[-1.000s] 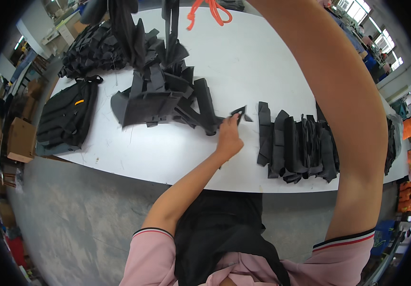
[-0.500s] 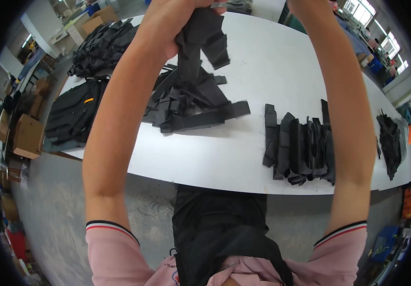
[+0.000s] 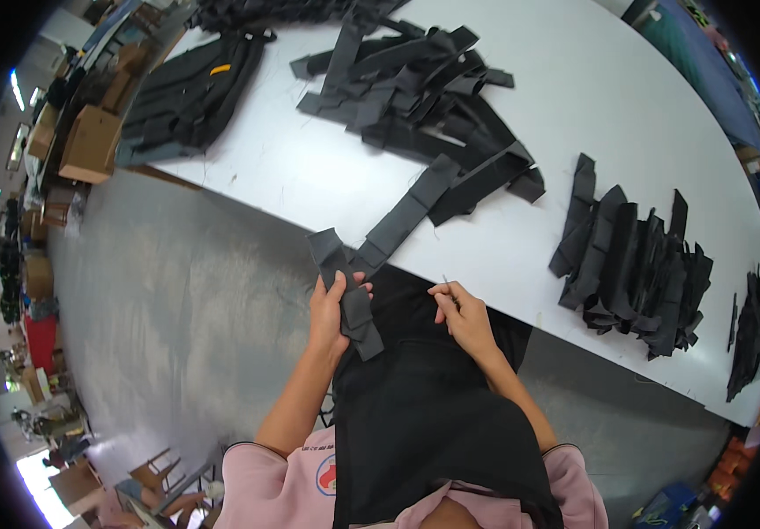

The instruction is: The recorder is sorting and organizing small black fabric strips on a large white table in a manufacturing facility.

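Note:
In my left hand [image 3: 331, 310] is a dark grey fabric strip [image 3: 355, 304], gripped between thumb and fingers in front of my black apron. Its upper end sticks up past the thumb; the lower end hangs down over the apron. A second dark strip [image 3: 411, 212] runs from the tabletop pile down over the table edge to just behind that hand. My right hand [image 3: 464, 316] is beside the table edge, fingers pinched together. A thin dark tip shows at its fingers, too small to name. On the table lies a loose heap of dark fabric strips [image 3: 415, 84].
The white table [image 3: 521, 264] has its edge slanting down to the right. A black backpack [image 3: 190, 97] lies at its left. Bundled dark strips [image 3: 636, 264] lie at the right, with another dark bundle [image 3: 752, 335] beyond. Cardboard boxes [image 3: 89, 145] stand along the left.
Both hands have come back from far over the table to close in front of my apron. The left one now holds a single strip, and the view has turned and shifted.

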`<state>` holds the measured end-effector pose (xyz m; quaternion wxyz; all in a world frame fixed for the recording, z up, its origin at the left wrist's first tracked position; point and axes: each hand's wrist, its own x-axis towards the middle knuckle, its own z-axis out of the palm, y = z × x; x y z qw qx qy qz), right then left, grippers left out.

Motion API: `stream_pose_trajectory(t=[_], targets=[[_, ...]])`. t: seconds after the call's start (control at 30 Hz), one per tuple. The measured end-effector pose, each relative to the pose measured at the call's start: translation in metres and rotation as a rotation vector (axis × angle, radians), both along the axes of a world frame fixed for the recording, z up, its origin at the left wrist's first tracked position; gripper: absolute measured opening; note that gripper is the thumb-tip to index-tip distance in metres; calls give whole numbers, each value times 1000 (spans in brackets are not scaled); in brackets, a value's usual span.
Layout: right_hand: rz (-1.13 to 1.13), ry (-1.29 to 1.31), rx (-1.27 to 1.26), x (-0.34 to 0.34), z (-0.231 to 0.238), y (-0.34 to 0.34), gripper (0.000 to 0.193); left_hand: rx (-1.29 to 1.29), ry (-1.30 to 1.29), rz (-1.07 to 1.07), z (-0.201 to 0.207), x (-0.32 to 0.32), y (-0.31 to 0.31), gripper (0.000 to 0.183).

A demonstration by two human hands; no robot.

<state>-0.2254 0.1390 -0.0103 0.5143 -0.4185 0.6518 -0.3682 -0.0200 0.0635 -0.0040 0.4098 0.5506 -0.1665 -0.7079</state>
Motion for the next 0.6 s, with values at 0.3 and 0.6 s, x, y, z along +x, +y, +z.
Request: stream_pose_trajectory(t=[0.3,0.6], targets=[[271,621,-425,52,27,-37,28,-43,-17,-50,9,31,12,25],[473,921,-675,78,9,-72,22,-35,4,-91,26,35,15,23]])
